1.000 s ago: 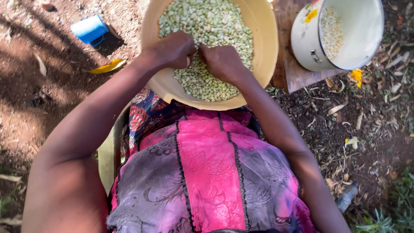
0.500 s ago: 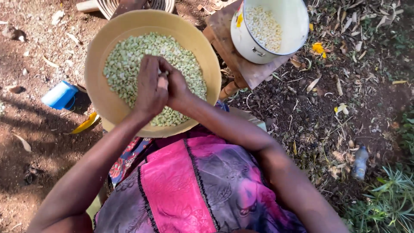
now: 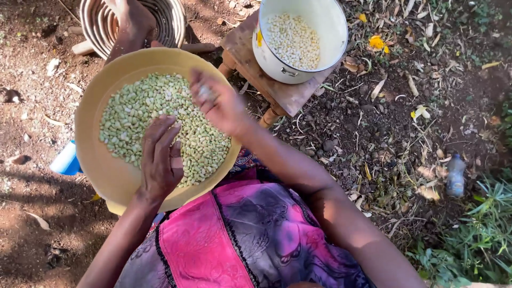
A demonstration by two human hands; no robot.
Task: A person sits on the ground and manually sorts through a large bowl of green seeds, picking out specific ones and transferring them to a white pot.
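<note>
A wide yellow basin rests on my lap, holding a heap of pale green beans. My left hand lies flat on the beans near the basin's front, fingers apart. Above the basin's right rim, my right hand is raised with its fingers closed around a small pale bean. A white enamel pot with whitish peeled beans stands on a low wooden stool to the right, just beyond my right hand.
A woven basket sits behind the basin, with another person's hand in it. A blue container lies on the dirt at left. A small plastic bottle lies at right among dry leaves and grass.
My hands were together over the beans. They have parted: the right has lifted toward the pot with a bean, and the left has dropped flat onto the heap. The view has shifted.
</note>
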